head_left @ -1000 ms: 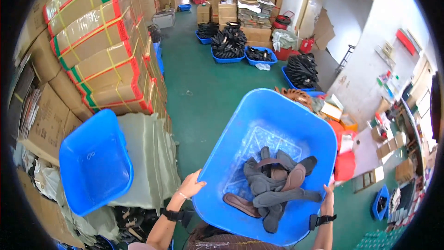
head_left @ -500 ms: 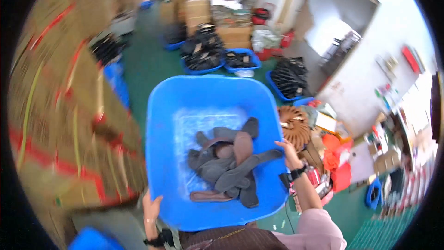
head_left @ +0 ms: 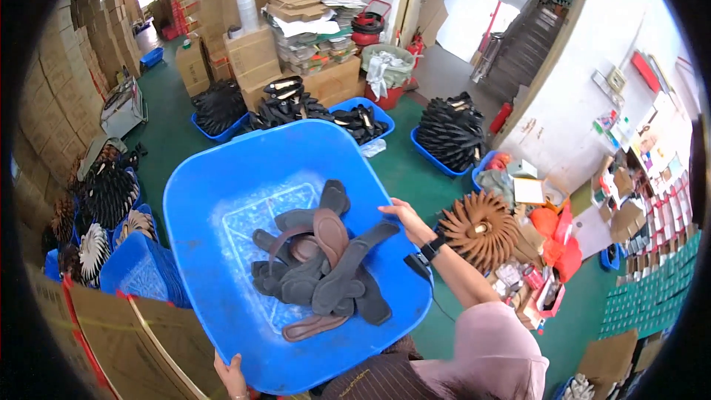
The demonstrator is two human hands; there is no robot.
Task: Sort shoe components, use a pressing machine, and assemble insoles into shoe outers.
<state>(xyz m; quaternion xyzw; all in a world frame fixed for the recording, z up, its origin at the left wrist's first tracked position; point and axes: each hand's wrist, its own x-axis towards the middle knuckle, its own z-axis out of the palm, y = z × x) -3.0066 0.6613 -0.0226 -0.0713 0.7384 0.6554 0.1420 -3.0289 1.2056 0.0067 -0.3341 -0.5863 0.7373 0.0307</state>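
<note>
I carry a large blue plastic tub [head_left: 215, 192] in front of me, held by both hands. My left hand [head_left: 232, 375] grips its near rim at the lower left. My right hand [head_left: 404, 218] grips the right rim; a dark watch sits on that wrist. Inside the tub lies a heap of dark grey and brown shoe insoles [head_left: 322, 267], piled toward the near right side. The tub's pale bottom shows at the far left of the pile.
Blue bins of black insoles [head_left: 452, 133] stand on the green floor ahead, with stacked cardboard boxes [head_left: 252, 52] behind. A fan of brown insoles [head_left: 478, 228] lies at right. Another blue tub [head_left: 137, 270] and cartons [head_left: 126, 341] sit at lower left.
My view has swung round to the right across the room; the wall of strapped cartons is gone from the left. The tub stays in both hands, its insoles shifted slightly.
</note>
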